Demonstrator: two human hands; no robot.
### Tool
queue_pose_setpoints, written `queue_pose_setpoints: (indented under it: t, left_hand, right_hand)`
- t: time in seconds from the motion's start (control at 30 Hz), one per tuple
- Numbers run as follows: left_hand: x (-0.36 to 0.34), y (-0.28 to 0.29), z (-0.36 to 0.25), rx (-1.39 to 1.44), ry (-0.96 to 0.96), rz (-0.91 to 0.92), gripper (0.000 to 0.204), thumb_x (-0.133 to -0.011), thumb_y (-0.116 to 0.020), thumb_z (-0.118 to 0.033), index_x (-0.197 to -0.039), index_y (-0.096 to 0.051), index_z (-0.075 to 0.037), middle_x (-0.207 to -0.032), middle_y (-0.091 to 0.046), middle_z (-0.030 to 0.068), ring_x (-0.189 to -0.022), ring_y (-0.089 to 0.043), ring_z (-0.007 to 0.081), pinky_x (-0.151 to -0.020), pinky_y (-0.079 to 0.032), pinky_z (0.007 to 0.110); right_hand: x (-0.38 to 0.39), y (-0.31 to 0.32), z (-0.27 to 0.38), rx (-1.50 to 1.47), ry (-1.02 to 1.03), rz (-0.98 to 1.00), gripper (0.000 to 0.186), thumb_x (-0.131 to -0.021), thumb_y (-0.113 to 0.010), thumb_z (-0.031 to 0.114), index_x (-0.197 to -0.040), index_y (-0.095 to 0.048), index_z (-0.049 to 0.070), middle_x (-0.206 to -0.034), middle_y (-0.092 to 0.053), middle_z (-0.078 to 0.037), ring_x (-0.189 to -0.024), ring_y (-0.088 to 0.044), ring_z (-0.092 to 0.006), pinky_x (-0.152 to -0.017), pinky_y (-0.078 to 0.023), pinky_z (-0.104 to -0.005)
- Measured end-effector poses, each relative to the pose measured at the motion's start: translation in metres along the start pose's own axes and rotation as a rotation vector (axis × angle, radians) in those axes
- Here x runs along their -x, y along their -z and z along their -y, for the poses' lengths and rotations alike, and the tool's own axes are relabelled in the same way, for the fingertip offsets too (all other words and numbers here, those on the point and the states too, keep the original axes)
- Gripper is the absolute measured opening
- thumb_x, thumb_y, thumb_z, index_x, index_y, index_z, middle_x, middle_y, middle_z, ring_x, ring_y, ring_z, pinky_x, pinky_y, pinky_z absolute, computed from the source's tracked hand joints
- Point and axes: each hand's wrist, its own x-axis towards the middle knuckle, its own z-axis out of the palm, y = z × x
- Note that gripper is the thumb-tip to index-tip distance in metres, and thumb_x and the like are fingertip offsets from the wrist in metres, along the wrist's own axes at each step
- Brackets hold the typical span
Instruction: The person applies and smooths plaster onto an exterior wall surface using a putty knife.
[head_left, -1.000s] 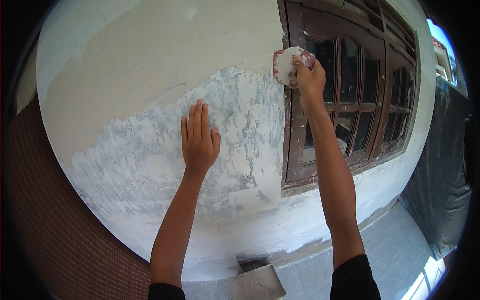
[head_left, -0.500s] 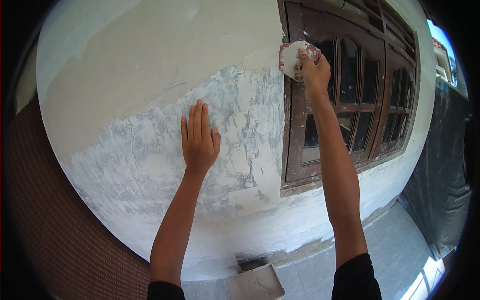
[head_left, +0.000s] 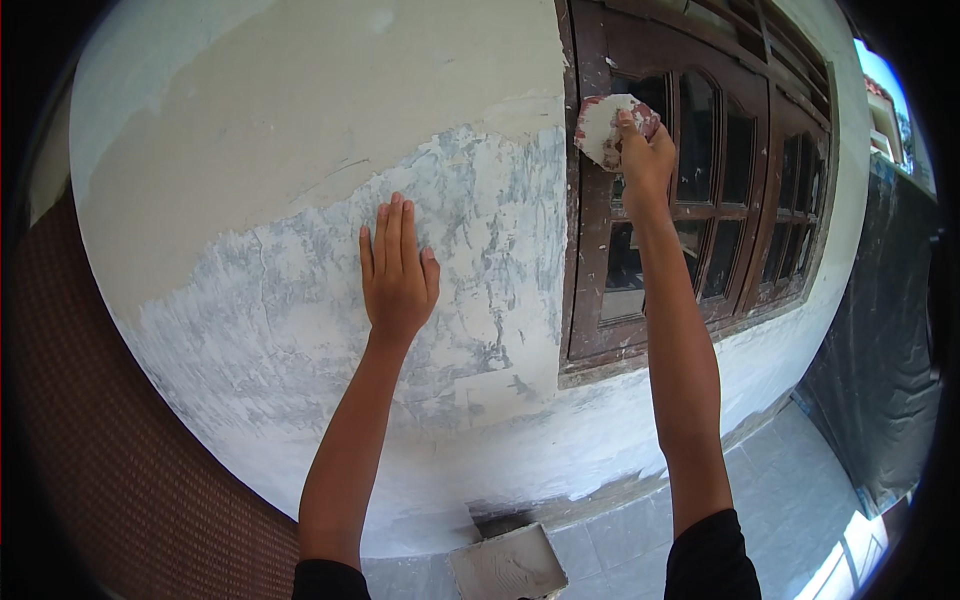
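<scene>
My left hand (head_left: 400, 278) lies flat on the wall (head_left: 300, 310), fingers stretched upward, over a patchy grey and white area. Above that patch spreads a smoother beige coat with a ragged lower edge. A flat putty scraper (head_left: 602, 132), reddish and smeared with pale filler, is gripped in my right hand (head_left: 648, 165), the thumb pressed along its face. The scraper is in front of the brown window frame (head_left: 590, 240), just right of the wall's edge; whether it touches the wood I cannot tell.
A shallow tray of pale paste (head_left: 510, 565) rests on the grey tiled floor (head_left: 620, 535) below. Brown paned shutters (head_left: 715, 190) fill the right side. Dark sheeting (head_left: 875, 330) hangs at far right, and a brown woven-looking surface (head_left: 110, 430) lies at lower left.
My right hand and the scraper have moved right and slightly down, off the wall's edge and over the window frame. My left hand stays in place on the wall.
</scene>
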Motion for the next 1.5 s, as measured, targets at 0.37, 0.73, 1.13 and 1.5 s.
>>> queue_pose_setpoints:
  t: [0.37, 0.73, 1.13, 1.5]
  left_hand:
    - [0.002, -0.002, 0.004, 0.032, 0.000, 0.005, 0.055, -0.096, -0.045, -0.014, -0.149, -0.038, 0.001, -0.154, -0.040, 0.0152, -0.145, -0.035, 0.0318, -0.119, -0.024, 0.052]
    - [-0.001, 0.001, 0.002, -0.014, -0.010, -0.027, 0.053, -0.095, -0.048, -0.014, -0.145, -0.045, 0.000, -0.150, -0.047, 0.0139, -0.142, -0.041, 0.0281, -0.119, -0.028, 0.049]
    - [0.002, 0.000, 0.004, 0.021, -0.012, 0.001, 0.056, -0.095, -0.046, -0.013, -0.149, -0.038, 0.001, -0.154, -0.040, 0.0156, -0.145, -0.035, 0.0324, -0.119, -0.024, 0.052]
    - [0.001, 0.000, 0.003, -0.023, -0.001, -0.017, 0.053, -0.095, -0.048, -0.015, -0.146, -0.044, 0.000, -0.151, -0.046, 0.0135, -0.142, -0.041, 0.0279, -0.119, -0.028, 0.049]
  right_hand:
    - [0.015, -0.003, -0.019, -0.025, -0.013, 0.070, 0.029, -0.095, -0.068, 0.021, -0.111, -0.065, -0.002, -0.099, -0.071, -0.010, -0.093, -0.068, -0.0167, -0.081, -0.052, -0.0297]
    - [0.007, -0.015, -0.014, -0.084, 0.026, 0.248, 0.028, -0.096, -0.067, 0.020, -0.113, -0.064, -0.002, -0.103, -0.070, -0.008, -0.092, -0.063, -0.0135, -0.084, -0.050, -0.0286]
    - [-0.010, -0.011, -0.012, -0.100, -0.002, 0.201, 0.030, -0.096, -0.069, 0.025, -0.114, -0.064, 0.002, -0.100, -0.068, -0.004, -0.088, -0.063, -0.0097, -0.080, -0.051, -0.0280]
    - [-0.011, -0.014, -0.009, -0.142, 0.010, 0.213, 0.031, -0.094, -0.071, 0.023, -0.113, -0.064, 0.000, -0.100, -0.069, -0.006, -0.090, -0.062, -0.0115, -0.081, -0.050, -0.0290]
